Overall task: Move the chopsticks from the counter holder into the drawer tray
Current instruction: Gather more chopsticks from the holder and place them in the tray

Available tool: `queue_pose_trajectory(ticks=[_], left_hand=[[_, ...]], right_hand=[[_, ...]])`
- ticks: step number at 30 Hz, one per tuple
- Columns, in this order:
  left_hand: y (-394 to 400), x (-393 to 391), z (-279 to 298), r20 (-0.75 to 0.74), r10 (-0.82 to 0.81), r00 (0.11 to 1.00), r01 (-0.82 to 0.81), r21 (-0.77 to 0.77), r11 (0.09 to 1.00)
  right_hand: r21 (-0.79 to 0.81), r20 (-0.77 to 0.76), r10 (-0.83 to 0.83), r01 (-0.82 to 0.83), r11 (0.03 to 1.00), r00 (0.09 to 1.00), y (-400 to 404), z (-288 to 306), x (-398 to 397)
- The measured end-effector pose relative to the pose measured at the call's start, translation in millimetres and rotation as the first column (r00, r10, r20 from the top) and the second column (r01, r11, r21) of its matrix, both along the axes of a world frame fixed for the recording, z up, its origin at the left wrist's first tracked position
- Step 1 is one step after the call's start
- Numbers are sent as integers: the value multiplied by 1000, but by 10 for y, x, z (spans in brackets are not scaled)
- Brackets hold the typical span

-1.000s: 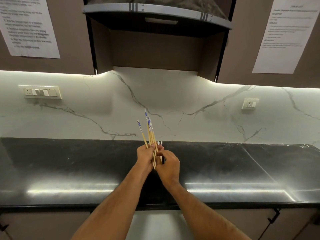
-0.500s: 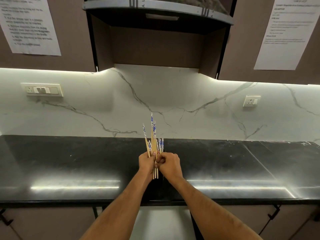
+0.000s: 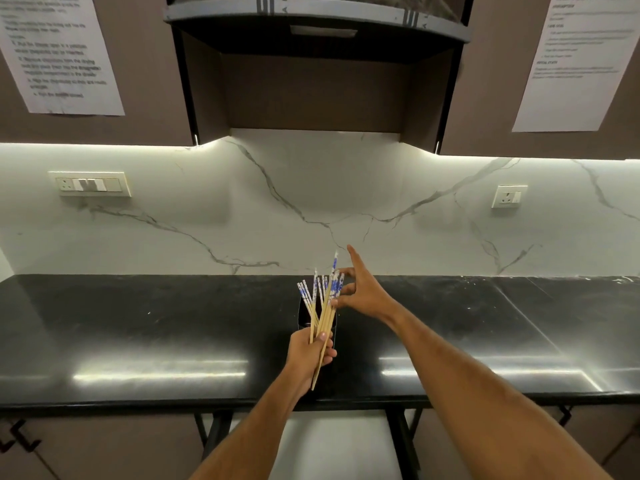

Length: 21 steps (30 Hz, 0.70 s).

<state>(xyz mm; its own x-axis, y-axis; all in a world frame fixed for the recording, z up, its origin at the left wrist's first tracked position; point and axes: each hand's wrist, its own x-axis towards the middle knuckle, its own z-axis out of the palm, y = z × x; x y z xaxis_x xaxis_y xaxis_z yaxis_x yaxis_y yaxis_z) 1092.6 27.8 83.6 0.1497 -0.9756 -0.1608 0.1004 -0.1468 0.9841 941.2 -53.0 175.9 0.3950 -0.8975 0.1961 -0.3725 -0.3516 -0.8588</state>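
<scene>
Kitchen counter, glossy black stone top (image 3: 138,327) with strip-light glare, white grey-veined marble backsplash (image 3: 311,202) behind, brown wall cabinets (image 3: 145,64) and a dark range hood (image 3: 311,26) above. Two printed white paper sheets (image 3: 59,53) taped on the cabinet doors, text too blurred to read. The tall black counter holder (image 3: 304,315) is mostly lost against the dark top and behind the left hand; only its left edge and rim show, so what sits inside it cannot be told. Drawer tray not visible; the lower cabinet fronts are cut off at the frame bottom.

White switch plate (image 3: 90,183) on the backsplash far left, white wall socket (image 3: 509,196) on the right, both well clear of the hands.

Left hand (image 3: 310,355) is over the holder, fingers wrapped tight round the lower ends of the bundle of pale wooden chopsticks with blue-and-white patterned tops (image 3: 323,306), which fans upward and tilts slightly right. Right hand (image 3: 363,294) is just right of the chopstick tops, index finger pointing up, thumb and other fingers loosely curled, fingertips at or touching the patterned ends; grip on any stick unclear.
</scene>
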Motion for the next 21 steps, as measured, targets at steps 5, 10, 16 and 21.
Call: queue_pose_trajectory(ticks=[5,10,16,21], left_hand=[[46,18,-33,112,-118,987,121,-15,993],[63,61,-61,144,-214,966,218,-13,976],[57,40,-46,168,-292,942,301,-29,953],[44,40,-54,180,-326,928,335,-19,942]], right_hand=[[37,55,1,-3,999,998,-44,-37,-74],[14,42,-11,11,1000,999,-30,-74,-82],[-59,-13,-96,95,994,995,7,-160,-103],[-53,-59,-83,80,995,995,18,-192,-77]])
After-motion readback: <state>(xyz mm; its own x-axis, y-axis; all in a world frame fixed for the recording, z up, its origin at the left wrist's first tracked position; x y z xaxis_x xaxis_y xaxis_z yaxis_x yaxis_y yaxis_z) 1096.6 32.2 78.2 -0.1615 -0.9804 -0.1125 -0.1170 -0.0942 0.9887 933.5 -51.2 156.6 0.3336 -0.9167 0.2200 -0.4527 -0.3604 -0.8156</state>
